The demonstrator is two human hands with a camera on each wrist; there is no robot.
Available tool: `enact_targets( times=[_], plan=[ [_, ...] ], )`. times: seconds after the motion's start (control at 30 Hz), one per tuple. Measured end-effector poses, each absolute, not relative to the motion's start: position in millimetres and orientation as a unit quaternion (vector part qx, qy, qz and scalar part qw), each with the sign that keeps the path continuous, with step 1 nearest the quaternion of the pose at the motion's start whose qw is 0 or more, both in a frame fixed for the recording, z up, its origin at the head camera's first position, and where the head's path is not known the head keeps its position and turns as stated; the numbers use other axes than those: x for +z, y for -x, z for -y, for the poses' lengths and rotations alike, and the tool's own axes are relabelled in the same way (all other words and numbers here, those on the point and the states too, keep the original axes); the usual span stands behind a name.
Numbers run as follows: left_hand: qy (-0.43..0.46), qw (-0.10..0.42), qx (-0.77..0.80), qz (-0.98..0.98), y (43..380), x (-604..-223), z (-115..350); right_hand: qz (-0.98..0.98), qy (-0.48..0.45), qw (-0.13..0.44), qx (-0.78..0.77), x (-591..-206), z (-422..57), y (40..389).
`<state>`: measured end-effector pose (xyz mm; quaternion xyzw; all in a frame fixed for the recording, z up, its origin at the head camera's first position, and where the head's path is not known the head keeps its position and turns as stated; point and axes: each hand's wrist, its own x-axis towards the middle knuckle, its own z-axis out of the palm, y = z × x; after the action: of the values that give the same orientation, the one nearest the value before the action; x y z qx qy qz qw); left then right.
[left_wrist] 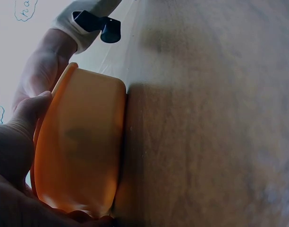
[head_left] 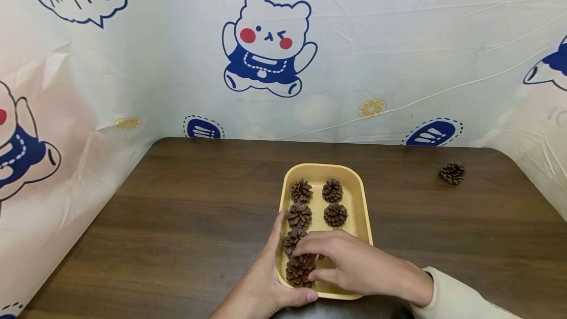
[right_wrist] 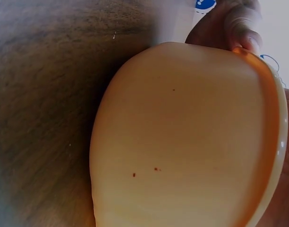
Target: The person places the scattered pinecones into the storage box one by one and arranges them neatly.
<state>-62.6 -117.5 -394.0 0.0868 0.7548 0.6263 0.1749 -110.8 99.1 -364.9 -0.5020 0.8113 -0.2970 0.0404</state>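
Note:
A yellow plastic tray [head_left: 325, 168] stands on the table with brown pine cones in it. Several form a column along its left side, and two, a far one [head_left: 332, 190] and a nearer one [head_left: 335, 214], sit on the right. My left hand [head_left: 265, 279] grips the tray's near left corner, thumb over the near rim and fingers along the left wall. Reaching in over the near end, my right hand [head_left: 354, 262] pinches the nearest left pine cone [head_left: 299, 273] between thumb and fingers. That hand partly covers the tray floor. Both wrist views show mainly the tray's outer wall [left_wrist: 83, 142].
One loose pine cone [head_left: 452, 174] lies on the brown wooden table [head_left: 186, 220] toward the far right. A printed cloth [head_left: 345, 63] with bear drawings hangs behind the table and along its sides.

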Motion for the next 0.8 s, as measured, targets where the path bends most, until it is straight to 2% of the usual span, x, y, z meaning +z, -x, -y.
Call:
enact_targets(
  times=[0.23, 0.8],
  plan=[
    [-0.090, 0.172, 0.629, -0.753, 63.3, -394.2, 117.6, -0.814, 0.498, 0.057, -0.293, -365.8, -95.6, 111.5],
    [-0.090, 0.181, 0.632, -0.748, 62.5, -393.2, 119.2, -0.818, 0.522, 0.020, -0.240, -371.7, -91.8, 110.5]
  ],
)
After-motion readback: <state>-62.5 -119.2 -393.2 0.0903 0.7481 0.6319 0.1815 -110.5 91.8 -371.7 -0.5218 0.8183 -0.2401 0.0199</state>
